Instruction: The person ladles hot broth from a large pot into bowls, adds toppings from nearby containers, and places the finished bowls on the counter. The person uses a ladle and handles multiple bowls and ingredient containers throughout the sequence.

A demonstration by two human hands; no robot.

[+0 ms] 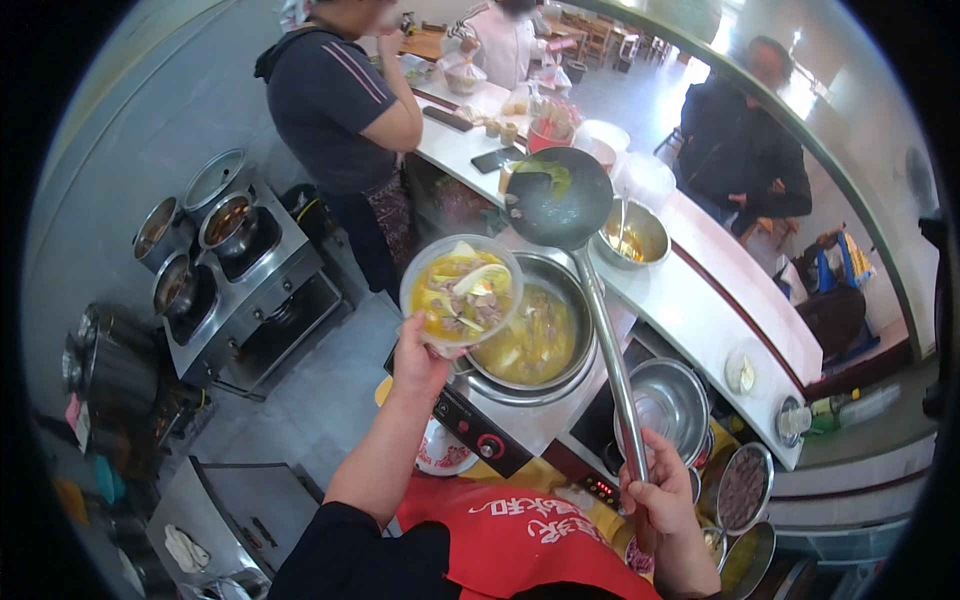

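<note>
My left hand (pixel 425 358) holds up a round clear plastic bowl (pixel 406 289) filled with yellow broth, meat slices and pale vegetable pieces (pixel 469 292). In my right hand (pixel 660 486) is the long metal handle of a big ladle (pixel 561 199). Its dark bowl is raised beyond the pan, with a little green-yellow residue on its inner face. Below both stands a steel pan (pixel 581 319) of yellow soup, partly hidden by the plastic bowl. The pan sits on an induction cooker (pixel 484 442) with a red-ringed knob.
A co-worker (pixel 330 97) stands at the far left by the white counter (pixel 720 300). On it are a steel bowl with a spoon (pixel 654 238), a phone (pixel 496 160) and stacked plastic bowls (pixel 646 178). An empty steel basin (pixel 679 382) lies right; a stove with pots (pixel 259 289) stands left. Two people are beyond the counter.
</note>
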